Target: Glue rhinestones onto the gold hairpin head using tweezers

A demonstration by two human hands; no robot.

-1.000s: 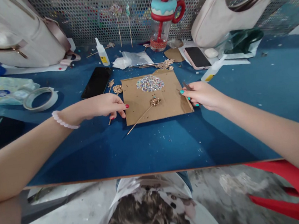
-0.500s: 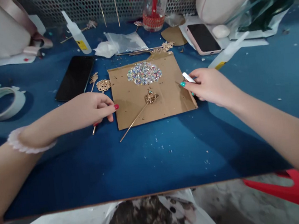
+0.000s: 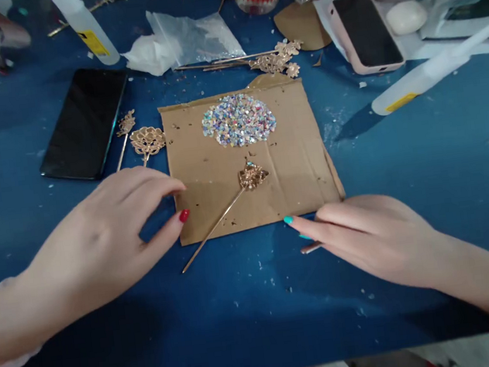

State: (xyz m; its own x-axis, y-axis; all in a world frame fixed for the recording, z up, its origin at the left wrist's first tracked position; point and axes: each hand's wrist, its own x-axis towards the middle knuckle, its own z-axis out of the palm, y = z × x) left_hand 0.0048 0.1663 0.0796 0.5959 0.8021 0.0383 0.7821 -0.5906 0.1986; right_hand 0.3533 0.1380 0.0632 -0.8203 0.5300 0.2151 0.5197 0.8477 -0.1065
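Note:
My left hand (image 3: 112, 222) hovers at the left edge of a cardboard sheet (image 3: 210, 193), thumb and forefinger apart with nothing between them. My right hand (image 3: 365, 234) is closed around tweezers (image 3: 311, 248), of which only a short end shows by the cardboard's front right corner. On the cardboard lies a gold hairpin (image 3: 253, 176) with an openwork head; its long stem points to the front left, past the edge. Behind it sits a pile of glittering rhinestones (image 3: 239, 120). Two more gold hairpins, one with a round openwork head (image 3: 148, 140), lie beyond my left hand.
A black phone (image 3: 85, 122) lies at left, a pink-cased phone (image 3: 366, 34) at back right. Glue bottles stand at back left (image 3: 88, 33) and lean at right (image 3: 427, 77). Behind the cardboard are several hairpins (image 3: 272, 59) and a clear plastic bag (image 3: 192, 36).
The view has come closer to the table. My right hand has moved from the cardboard's right side to its front right corner, still with the tweezers. My left thumb and forefinger have spread apart.

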